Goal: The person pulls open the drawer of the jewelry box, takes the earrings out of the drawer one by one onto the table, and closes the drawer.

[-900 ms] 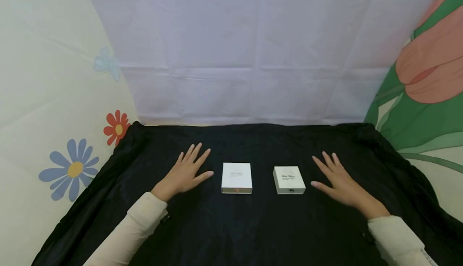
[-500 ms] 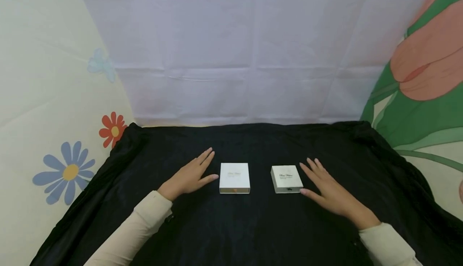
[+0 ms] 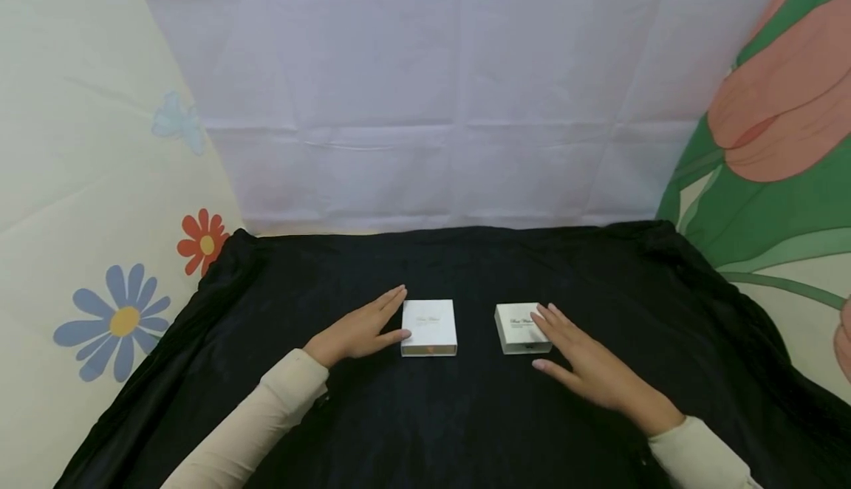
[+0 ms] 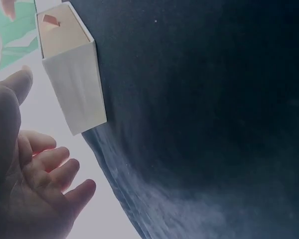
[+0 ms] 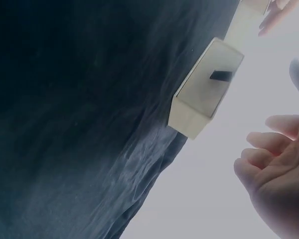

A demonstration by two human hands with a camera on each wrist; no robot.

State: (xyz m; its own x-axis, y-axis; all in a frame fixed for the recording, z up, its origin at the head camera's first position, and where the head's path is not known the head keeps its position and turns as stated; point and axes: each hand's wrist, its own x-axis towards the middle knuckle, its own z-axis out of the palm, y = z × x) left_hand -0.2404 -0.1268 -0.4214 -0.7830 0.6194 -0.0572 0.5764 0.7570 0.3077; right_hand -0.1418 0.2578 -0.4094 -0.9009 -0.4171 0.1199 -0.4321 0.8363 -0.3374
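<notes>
Two small lidded-looking boxes lie on the black cloth in the head view. The left white box (image 3: 428, 320) has a drawer front with a pinkish tab (image 4: 51, 20), seen in the left wrist view. On the drawer front of the right cream box (image 5: 209, 77), a black tab (image 5: 221, 75) shows in the right wrist view; its top carries dark print. My left hand (image 3: 359, 332) is at the left side of the white box, fingers extended; contact is unclear. My right hand (image 3: 595, 363) reaches over the cream box's right edge in the head view, its fingers extended and thumb spread, holding nothing.
Black cloth (image 3: 479, 415) covers the table, its far edge meeting a white sheet (image 3: 399, 90). Flower-printed fabric hangs at both sides, with a blue flower (image 3: 124, 322) on the left and a pink tulip (image 3: 778, 105) on the right.
My left hand has moved right to the white box and its fingers have drawn together. My right hand has moved left until it overlaps the cream box. Both boxes stay on the cloth.
</notes>
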